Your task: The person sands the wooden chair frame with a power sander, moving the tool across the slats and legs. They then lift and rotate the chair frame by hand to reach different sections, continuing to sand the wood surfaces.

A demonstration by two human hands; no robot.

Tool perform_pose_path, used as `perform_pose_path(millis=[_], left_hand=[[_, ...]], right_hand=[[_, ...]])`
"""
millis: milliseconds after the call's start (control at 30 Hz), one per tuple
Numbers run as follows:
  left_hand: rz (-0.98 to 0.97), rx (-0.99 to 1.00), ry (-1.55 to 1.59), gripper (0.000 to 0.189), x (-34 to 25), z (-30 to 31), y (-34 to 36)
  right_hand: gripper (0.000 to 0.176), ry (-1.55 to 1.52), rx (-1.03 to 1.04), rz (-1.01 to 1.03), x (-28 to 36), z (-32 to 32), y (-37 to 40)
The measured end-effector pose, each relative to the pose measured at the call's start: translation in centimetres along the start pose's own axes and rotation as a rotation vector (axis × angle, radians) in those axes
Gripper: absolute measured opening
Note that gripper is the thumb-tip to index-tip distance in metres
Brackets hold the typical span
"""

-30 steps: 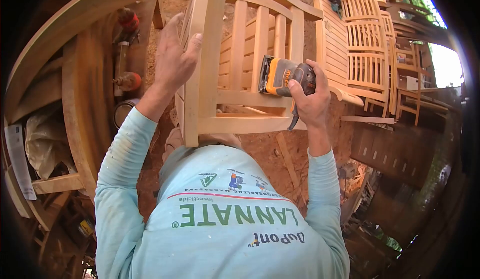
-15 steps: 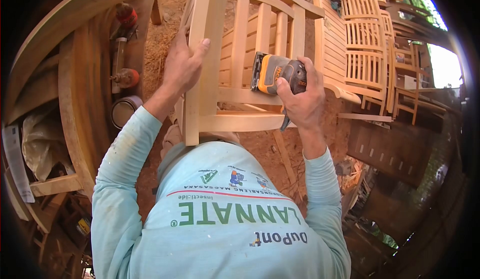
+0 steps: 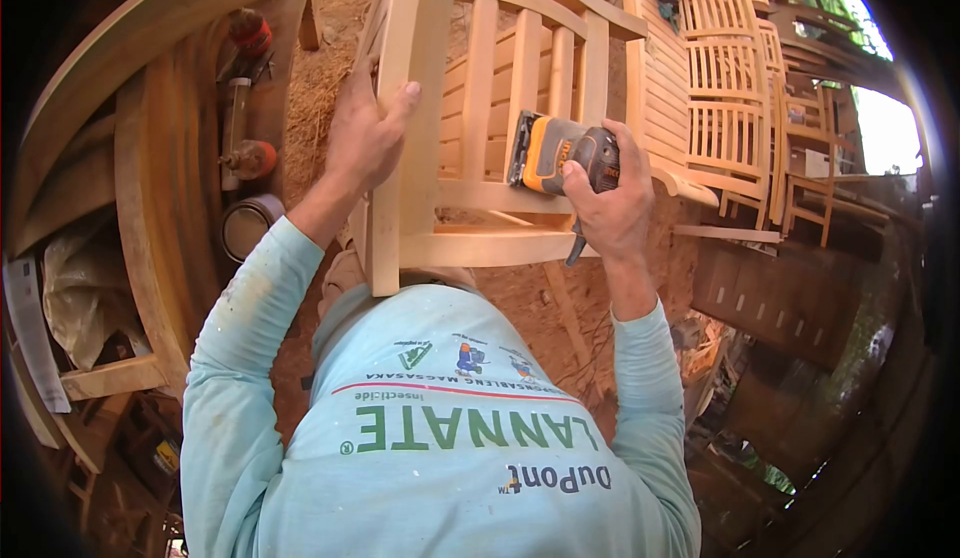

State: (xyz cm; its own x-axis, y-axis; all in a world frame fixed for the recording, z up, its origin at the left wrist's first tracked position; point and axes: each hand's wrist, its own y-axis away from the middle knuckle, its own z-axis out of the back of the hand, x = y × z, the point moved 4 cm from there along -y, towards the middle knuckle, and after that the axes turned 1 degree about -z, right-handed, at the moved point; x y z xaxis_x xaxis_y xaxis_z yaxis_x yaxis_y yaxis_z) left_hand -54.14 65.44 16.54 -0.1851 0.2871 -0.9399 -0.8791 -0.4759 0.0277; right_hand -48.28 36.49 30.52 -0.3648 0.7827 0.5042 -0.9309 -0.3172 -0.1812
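The right hand [image 3: 614, 203] is closed around the sander [image 3: 562, 158], which is over the right part of the wooden frame [image 3: 414, 158]. The sander looks stiff and moderately heavy, so its rounded rear body seems the safest hold. The left hand [image 3: 368, 136] pinches the frame's left side.

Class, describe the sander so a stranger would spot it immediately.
Find the pale wooden frame in the upper middle, just above the light-blue shirt. Toward its right side, the right hand holds the sander. Orange and dark grey, it stands out from the pale slats.
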Motion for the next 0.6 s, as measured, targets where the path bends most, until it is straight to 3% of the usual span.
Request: perform_pose_path(millis=[133, 367, 600], left_hand=[[-0.029, -0.038, -0.057, 0.071, 0.2, 0.2, 0.1], [-0.061, -0.056, -0.043, 0.067, 0.0, -0.5, 0.3], [-0.094, -0.058, -0.075, 0.067, -0.4, -0.2, 0.6]], right_hand=[[0.064, 0.037, -0.002, 0.049, -2.1, 0.3, -0.6], [0.061, -0.046, 0.039, 0.033, -0.1, -0.5, -1.9], [0.057, -0.028, 0.003, 0.096, -0.7, -2.3, -7.5]])
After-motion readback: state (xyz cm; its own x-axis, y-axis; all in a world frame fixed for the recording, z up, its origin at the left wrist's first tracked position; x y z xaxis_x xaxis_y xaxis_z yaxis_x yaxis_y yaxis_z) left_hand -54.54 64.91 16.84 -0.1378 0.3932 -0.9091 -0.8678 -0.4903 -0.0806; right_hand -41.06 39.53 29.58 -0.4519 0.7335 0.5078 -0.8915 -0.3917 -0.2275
